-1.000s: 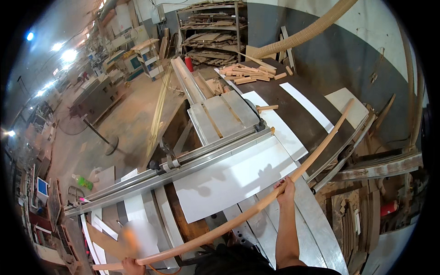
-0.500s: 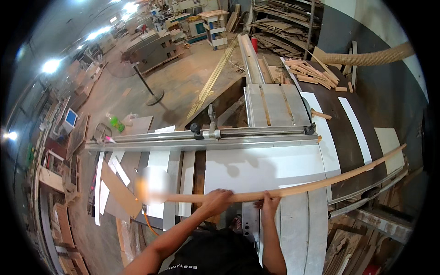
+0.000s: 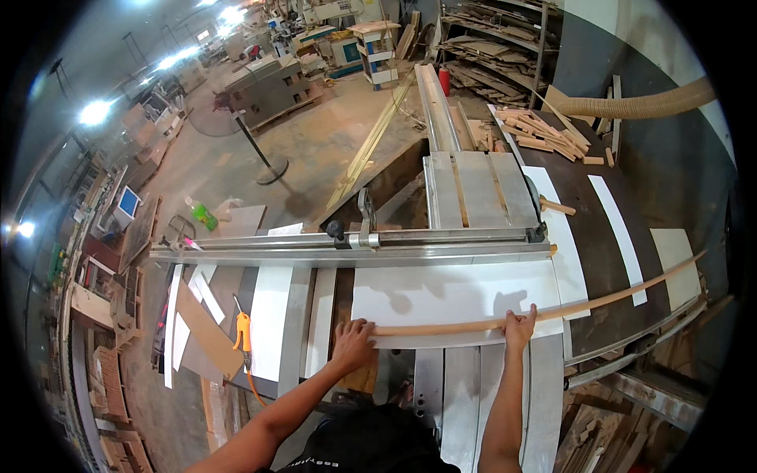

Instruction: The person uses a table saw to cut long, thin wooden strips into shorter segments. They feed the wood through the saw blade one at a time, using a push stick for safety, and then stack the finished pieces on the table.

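Indoors, wooden strip [image 3: 441, 328] across white panel [image 3: 434, 292], shelving [image 3: 542, 47] beyond

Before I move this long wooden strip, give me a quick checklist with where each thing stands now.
1. Left hand at the wooden strip's left end: ok.
2. Right hand at the strip, farther along: ok.
3. Strip against the metal fence: not ok; white panel shows between them.
4. Orange air blow gun apart from the strip: ok.
5. Strip flat on the panel: cannot tell from this view.
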Available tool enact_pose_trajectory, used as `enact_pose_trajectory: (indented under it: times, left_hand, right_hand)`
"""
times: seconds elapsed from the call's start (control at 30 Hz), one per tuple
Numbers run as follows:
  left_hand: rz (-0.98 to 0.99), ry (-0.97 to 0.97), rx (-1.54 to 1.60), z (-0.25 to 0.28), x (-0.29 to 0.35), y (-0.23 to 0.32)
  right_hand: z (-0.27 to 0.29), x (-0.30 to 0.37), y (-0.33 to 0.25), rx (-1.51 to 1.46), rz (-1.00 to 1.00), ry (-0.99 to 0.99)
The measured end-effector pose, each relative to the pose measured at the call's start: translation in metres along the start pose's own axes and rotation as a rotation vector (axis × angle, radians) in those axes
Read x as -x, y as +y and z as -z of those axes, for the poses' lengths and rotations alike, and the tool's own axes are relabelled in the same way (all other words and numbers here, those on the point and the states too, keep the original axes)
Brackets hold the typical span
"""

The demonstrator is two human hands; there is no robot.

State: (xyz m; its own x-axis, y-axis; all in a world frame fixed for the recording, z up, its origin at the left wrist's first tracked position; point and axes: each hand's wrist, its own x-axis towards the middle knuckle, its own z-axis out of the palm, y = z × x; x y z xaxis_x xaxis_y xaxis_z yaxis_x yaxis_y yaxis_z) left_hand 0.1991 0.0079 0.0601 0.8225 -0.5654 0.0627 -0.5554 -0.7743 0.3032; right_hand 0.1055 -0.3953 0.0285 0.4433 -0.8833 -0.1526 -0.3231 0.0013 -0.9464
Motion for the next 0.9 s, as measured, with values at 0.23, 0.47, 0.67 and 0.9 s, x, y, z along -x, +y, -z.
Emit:
enact_pose_trajectory:
  times: [0.23, 0.47, 0.67, 0.9]
  left_hand:
    - [0.035, 0.139, 0.059, -0.022, -0.039, 0.006]
    - [-0.002, 0.017, 0.171, -0.031, -0.121, 0.052]
    - [0.065, 0.768, 0.086, 0.061, -0.257, -0.018]
    - [0.428, 0.477, 0.678, 0.102, -0.300, -0.059]
  right_hand:
    - [-0.030, 0.019, 0.002, 0.337, 0.266, 0.066]
    - [-0.041, -0.041, 0.008, 0.322, -0.093, 0.263]
    - [-0.064, -0.074, -0.003, 0.316, -0.037, 0.239]
    - [-0.087, -0.070, -0.049, 0.042, -0.193, 0.019]
